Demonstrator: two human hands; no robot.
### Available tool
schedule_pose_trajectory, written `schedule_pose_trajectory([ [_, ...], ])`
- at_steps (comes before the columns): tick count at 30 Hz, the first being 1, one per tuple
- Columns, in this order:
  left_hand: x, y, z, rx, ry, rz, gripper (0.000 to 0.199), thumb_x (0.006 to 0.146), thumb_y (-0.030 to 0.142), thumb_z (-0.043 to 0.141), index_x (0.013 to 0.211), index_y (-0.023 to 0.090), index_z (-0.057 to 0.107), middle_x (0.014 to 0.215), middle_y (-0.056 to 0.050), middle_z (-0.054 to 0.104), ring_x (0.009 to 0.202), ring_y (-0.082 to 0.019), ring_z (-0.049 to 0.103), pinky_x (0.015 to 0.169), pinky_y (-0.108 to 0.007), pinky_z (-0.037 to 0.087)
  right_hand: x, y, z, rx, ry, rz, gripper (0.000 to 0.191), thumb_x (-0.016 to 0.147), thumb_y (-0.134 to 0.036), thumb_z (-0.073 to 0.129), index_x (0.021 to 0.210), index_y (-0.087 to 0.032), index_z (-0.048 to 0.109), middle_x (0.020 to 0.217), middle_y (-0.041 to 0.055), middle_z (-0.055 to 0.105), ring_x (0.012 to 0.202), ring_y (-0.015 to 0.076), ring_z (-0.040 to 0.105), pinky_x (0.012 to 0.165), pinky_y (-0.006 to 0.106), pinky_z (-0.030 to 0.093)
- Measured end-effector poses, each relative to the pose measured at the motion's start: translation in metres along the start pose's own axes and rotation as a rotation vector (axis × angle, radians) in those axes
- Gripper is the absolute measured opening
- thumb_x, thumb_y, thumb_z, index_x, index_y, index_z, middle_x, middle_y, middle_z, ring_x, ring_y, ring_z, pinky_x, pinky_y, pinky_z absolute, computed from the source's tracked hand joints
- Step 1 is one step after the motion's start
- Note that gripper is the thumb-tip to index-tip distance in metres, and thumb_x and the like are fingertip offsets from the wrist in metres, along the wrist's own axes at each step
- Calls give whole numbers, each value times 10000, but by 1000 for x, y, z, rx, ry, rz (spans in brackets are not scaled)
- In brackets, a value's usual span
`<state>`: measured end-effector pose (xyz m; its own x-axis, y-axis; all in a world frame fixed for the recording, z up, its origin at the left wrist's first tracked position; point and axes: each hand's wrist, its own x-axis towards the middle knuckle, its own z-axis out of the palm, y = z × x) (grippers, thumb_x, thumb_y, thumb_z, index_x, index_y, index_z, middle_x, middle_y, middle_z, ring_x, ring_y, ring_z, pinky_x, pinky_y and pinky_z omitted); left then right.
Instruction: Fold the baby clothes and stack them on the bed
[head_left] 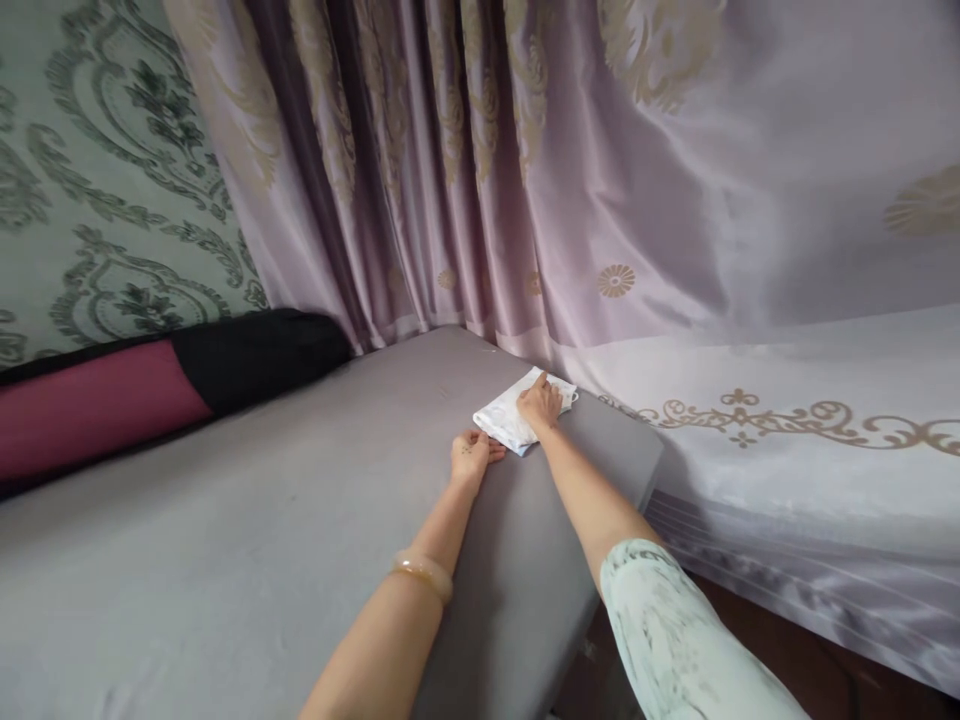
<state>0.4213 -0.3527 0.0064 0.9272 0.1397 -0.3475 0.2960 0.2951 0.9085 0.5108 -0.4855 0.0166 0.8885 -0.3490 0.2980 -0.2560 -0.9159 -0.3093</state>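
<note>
A small folded white cloth (pixel 496 412) with faint pale markings lies flat near the far corner of the grey-covered mattress (pixel 247 540). A little white loop sticks out at its right end. My right hand (pixel 540 402) rests on top of the cloth, palm down, its fingers lying loosely on it. Beside the near left edge of the cloth is my left hand (pixel 471 455), fingers stretched out and touching that edge. Whether any fingertips reach under the fabric, I cannot tell. A pale bangle (pixel 424 575) circles my left forearm.
A padded black and dark-pink headboard (pixel 97 410) runs along the left, against green patterned wallpaper (pixel 135 180). Shiny mauve curtains (pixel 480 200) with gold motifs hang behind the mattress corner and down its right side. Dark floor (pixel 757 620) shows below on the right.
</note>
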Motion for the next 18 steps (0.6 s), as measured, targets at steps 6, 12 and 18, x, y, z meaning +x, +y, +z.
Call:
schedule_pose_trajectory([
  [6,-10,1,-6,-30,-17,-24,73,914,69,505,909,130,544,607,-12,645,589,-150,697,668,-263,585,-6,3,7,-88,10,-30,362,931,-216,388,1161,-90,637,1249,190,594,1188,308,500,972,408,374],
  [12,-36,5,-44,-29,-134,-84,120,916,37,462,856,133,501,650,-54,663,594,-134,684,623,-245,560,-10,1,-11,-224,10,-72,286,969,-286,504,1178,-138,631,1230,161,599,1108,248,580,920,397,483],
  [18,-60,23,-107,157,-147,-100,118,913,92,506,813,154,506,608,-11,642,521,-118,648,557,-231,526,-36,-15,-33,-201,25,-284,273,945,-359,589,1197,-255,607,1268,75,582,1059,207,607,881,394,531],
])
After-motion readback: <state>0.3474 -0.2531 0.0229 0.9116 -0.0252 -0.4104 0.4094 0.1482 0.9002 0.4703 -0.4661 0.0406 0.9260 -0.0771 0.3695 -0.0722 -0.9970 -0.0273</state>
